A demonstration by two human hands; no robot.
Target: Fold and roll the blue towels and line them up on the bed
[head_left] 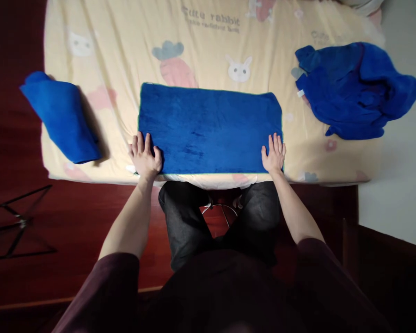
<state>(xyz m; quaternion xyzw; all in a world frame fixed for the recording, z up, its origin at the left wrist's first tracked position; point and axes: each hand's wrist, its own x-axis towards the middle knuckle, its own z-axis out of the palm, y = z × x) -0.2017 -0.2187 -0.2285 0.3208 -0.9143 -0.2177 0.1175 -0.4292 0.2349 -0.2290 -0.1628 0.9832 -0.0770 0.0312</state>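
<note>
A blue towel (211, 125) lies spread flat in a rectangle near the front edge of the bed, its long side facing me. My left hand (144, 156) rests palm down over its left edge, close to the near corner, with fingers apart. On the opposite side, my right hand (274, 153) lies flat on the towel's near right corner, fingers stretched out. Neither hand grips anything. Darker streaks mark the towel's pile left of its middle.
A folded blue towel (64, 118) sits at the bed's left edge. Several blue cloths (353, 92) lie in a crumpled heap at the right. The patterned bedsheet (208, 51) covers the bed. A black metal stand (21, 224) is on the floor at left, and a white wall (398, 185) at right.
</note>
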